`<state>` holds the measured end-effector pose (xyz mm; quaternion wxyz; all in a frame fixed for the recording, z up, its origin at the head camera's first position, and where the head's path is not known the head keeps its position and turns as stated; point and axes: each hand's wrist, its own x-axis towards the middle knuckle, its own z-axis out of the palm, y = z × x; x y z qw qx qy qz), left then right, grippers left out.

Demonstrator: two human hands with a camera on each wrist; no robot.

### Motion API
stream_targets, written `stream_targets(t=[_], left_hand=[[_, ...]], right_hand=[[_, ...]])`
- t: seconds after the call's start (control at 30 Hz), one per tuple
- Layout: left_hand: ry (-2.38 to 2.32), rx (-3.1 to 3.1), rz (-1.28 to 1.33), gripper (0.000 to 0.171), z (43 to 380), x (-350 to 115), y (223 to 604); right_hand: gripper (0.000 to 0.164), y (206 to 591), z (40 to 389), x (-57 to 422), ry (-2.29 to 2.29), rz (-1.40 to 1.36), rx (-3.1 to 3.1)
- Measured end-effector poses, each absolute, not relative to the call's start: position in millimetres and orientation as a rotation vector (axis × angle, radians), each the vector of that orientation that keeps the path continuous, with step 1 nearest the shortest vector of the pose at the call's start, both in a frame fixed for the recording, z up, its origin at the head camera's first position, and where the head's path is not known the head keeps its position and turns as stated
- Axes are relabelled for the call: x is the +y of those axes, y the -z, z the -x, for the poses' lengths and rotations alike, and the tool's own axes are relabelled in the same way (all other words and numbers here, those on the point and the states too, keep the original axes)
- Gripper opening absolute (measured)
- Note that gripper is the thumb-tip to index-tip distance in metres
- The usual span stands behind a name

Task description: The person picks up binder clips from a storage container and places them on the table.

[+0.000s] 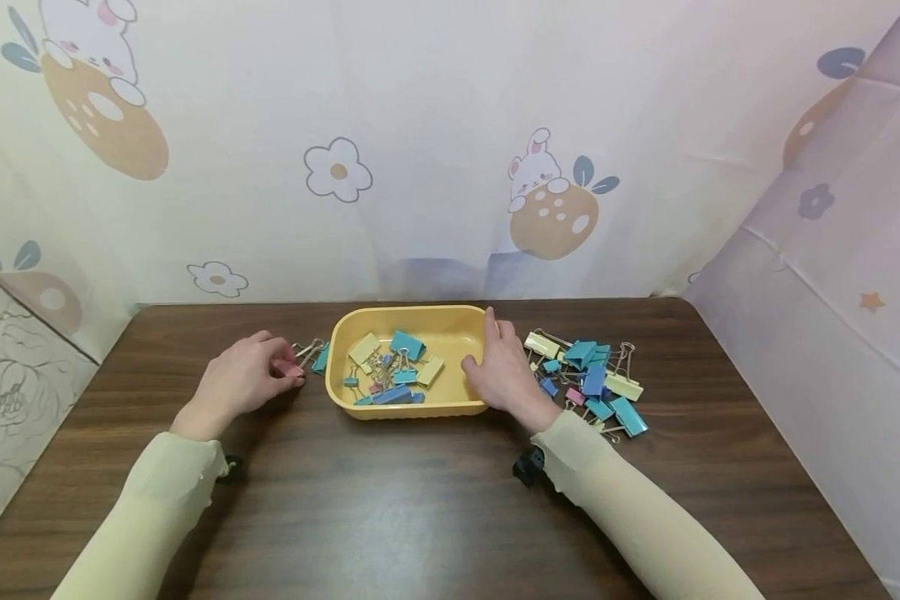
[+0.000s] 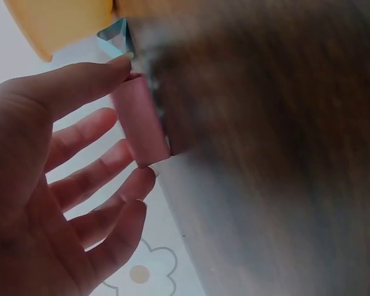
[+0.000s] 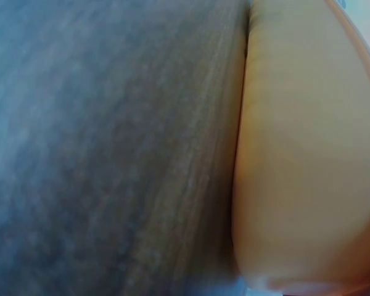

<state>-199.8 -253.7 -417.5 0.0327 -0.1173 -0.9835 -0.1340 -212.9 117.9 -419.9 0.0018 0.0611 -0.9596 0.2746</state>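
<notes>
My left hand (image 1: 249, 379) is at the left of a yellow plastic tray (image 1: 412, 410), its thumb and fingers pinching a pink binder clip (image 2: 140, 120) low over the table. Beside that clip, a teal binder clip (image 1: 320, 358) lies against the tray's left end, metal handles pointing toward the hand. My right hand (image 1: 506, 375) holds the tray's right end, thumb on the inner side and the other fingers over the outer wall. Only the tray's outer wall (image 3: 308, 142) and the table show in the right wrist view. Several yellow, teal and blue binder clips (image 1: 407, 343) lie inside the tray.
To the right of the tray, a loose pile of binder clips (image 1: 594, 379) in mixed colours and sizes spreads close to my right forearm. The dark wood table (image 1: 375, 508) meets a printed curtain (image 1: 420, 208) at its back edge.
</notes>
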Motion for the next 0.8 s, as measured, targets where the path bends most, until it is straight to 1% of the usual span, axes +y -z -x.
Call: stream_targets(t=[0.23,0.43,0.53,0.63,0.8], left_hand=[[0.471,-3.058,0.375,0.032,201.7,-252.5,401.8],[0.589,-3.022,0.417,0.027,201.9,-234.7,384.0],[0.608,-2.983,0.483,0.025,198.7,-219.8,379.0],[0.616,-2.947,0.574,0.029,194.6,-204.4,377.8],[0.588,-2.961,0.672,0.047,191.6,-186.4,384.9]], right_hand=[[0.085,421.1,215.0,117.8,-0.859,-0.185,-3.010],[0.085,419.9,215.6,119.4,-0.876,-0.189,-3.005],[0.085,420.3,215.8,119.7,-0.871,-0.196,-2.999],[0.085,420.9,216.1,119.9,-0.878,-0.201,-2.988],[0.083,424.4,218.4,122.5,-0.958,-0.218,-2.954]])
